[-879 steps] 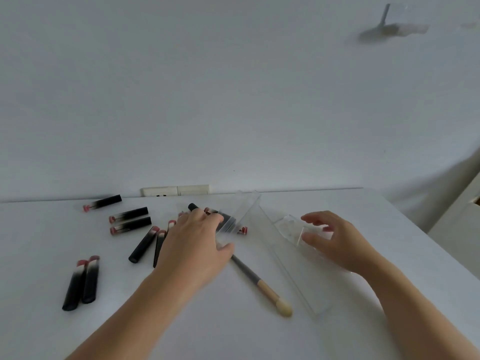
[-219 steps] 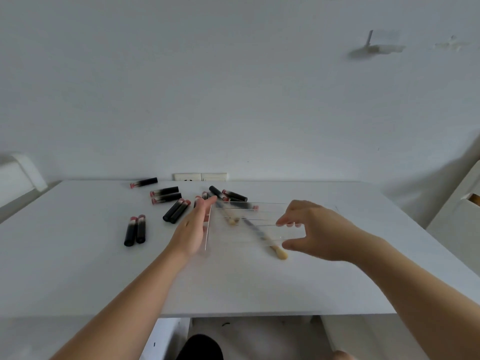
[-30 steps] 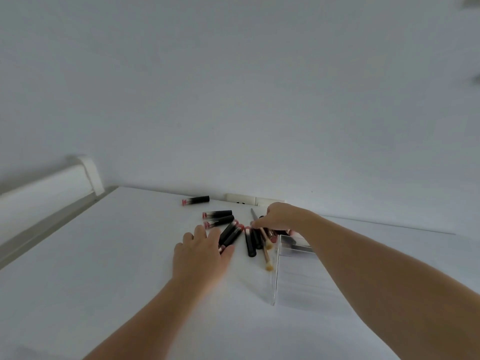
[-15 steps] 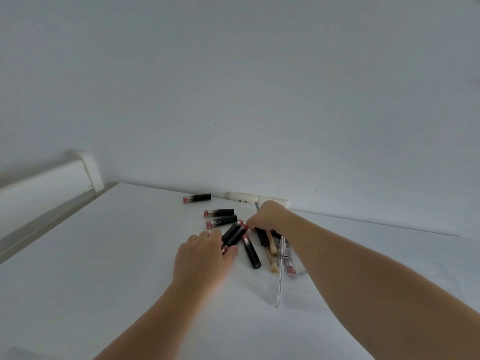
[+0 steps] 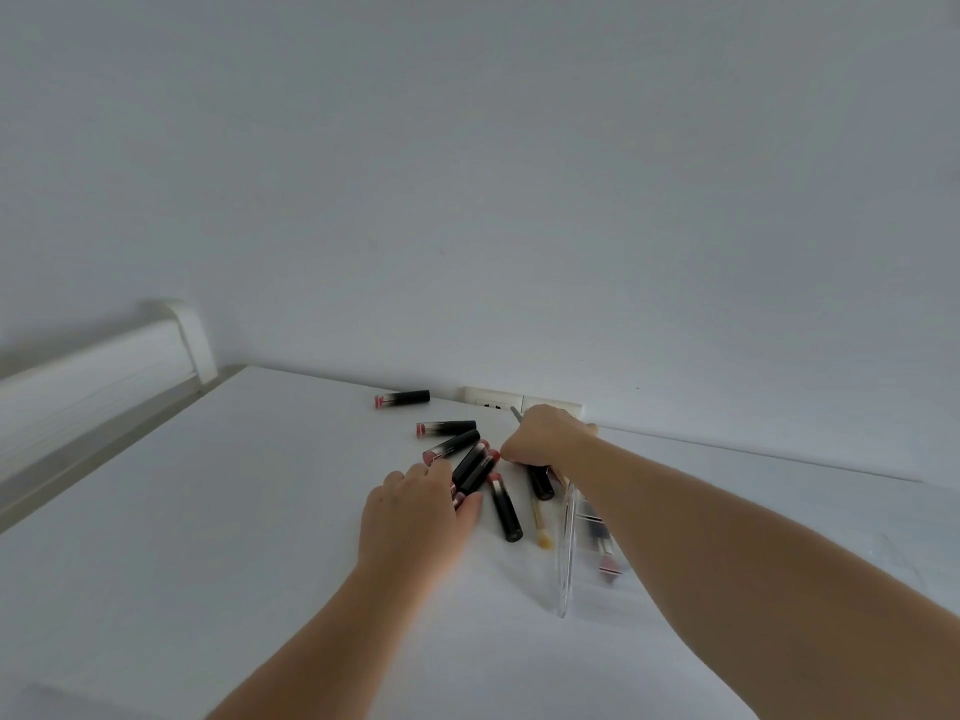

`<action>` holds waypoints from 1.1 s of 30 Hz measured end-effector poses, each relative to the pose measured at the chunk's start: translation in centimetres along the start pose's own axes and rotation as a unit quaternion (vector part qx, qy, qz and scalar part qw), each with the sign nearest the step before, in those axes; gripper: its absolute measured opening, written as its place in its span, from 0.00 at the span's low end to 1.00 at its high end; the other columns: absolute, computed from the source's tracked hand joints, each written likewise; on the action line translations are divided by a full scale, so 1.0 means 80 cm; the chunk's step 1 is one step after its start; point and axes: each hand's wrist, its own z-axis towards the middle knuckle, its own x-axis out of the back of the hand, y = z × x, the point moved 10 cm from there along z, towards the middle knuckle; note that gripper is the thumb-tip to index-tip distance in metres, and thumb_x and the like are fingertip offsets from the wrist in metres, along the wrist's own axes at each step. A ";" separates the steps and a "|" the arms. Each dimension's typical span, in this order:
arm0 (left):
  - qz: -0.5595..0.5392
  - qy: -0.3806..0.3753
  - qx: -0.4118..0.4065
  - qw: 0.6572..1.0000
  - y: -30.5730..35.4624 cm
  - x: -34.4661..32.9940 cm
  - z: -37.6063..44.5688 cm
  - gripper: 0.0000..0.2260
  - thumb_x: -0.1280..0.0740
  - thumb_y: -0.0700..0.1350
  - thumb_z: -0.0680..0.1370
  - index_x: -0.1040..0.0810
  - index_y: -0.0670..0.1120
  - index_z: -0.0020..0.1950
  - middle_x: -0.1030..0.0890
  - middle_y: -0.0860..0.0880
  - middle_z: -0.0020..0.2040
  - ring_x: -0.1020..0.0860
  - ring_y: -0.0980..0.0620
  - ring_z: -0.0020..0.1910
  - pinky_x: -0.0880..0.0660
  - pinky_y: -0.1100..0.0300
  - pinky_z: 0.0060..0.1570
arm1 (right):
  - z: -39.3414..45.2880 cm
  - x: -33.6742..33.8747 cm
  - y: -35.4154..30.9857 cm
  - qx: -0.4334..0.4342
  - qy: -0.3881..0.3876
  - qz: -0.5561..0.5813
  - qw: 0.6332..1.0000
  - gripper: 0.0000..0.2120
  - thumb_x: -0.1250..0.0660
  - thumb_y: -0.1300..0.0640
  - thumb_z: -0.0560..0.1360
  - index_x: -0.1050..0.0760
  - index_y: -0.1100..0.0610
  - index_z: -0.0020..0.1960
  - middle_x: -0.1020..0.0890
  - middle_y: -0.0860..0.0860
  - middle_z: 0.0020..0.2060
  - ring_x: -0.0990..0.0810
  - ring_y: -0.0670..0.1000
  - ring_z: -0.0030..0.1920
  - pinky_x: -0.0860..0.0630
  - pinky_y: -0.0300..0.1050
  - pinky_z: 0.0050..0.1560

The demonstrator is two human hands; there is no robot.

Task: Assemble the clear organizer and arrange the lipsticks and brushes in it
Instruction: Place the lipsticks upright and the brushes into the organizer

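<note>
Lipsticks [image 5: 470,462] lie between left hand [image 5: 415,517] and right hand [image 5: 545,433].

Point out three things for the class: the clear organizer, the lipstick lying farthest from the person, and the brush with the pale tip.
clear organizer [image 5: 566,558]: head view, on its near left wall.
farthest lipstick [image 5: 402,399]: head view, mid-barrel.
brush [image 5: 538,517]: head view, on the handle just above the pale tip.

My left hand [image 5: 415,517] lies palm down, fingers [image 5: 434,472] relaxed and stretched forward. My right hand [image 5: 545,433] reaches farther, fingers curled in a pinch.
</note>
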 end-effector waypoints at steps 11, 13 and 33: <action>-0.003 0.004 0.007 1.000 -0.003 -0.001 0.002 0.13 0.41 0.62 0.79 0.31 0.52 0.50 0.21 0.52 0.48 0.29 0.49 0.44 0.35 0.56 0.44 | -0.002 0.003 -0.025 -0.009 -0.047 -0.096 0.994 0.06 0.34 0.54 0.70 0.29 0.55 0.42 0.20 0.51 0.46 0.18 0.54 0.48 0.20 0.50 0.55; -0.001 0.001 0.019 1.000 -0.006 -0.003 0.003 0.17 0.41 0.61 0.79 0.26 0.51 0.60 0.21 0.52 0.49 0.27 0.48 0.47 0.36 0.56 0.44 | -0.004 0.000 -0.025 -0.011 -0.046 -0.081 0.996 0.04 0.35 0.55 0.69 0.28 0.55 0.42 0.20 0.51 0.46 0.18 0.54 0.48 0.20 0.50 0.54; -0.066 0.002 0.068 0.996 -0.027 0.003 0.007 0.08 0.37 0.55 0.76 0.30 0.52 0.48 0.24 0.54 0.42 0.26 0.49 0.43 0.30 0.56 0.42 | -0.015 -0.007 -0.029 -0.004 -0.003 -0.049 0.999 0.13 0.36 0.42 0.69 0.24 0.51 0.36 0.19 0.45 0.31 0.20 0.48 0.35 0.27 0.41 0.41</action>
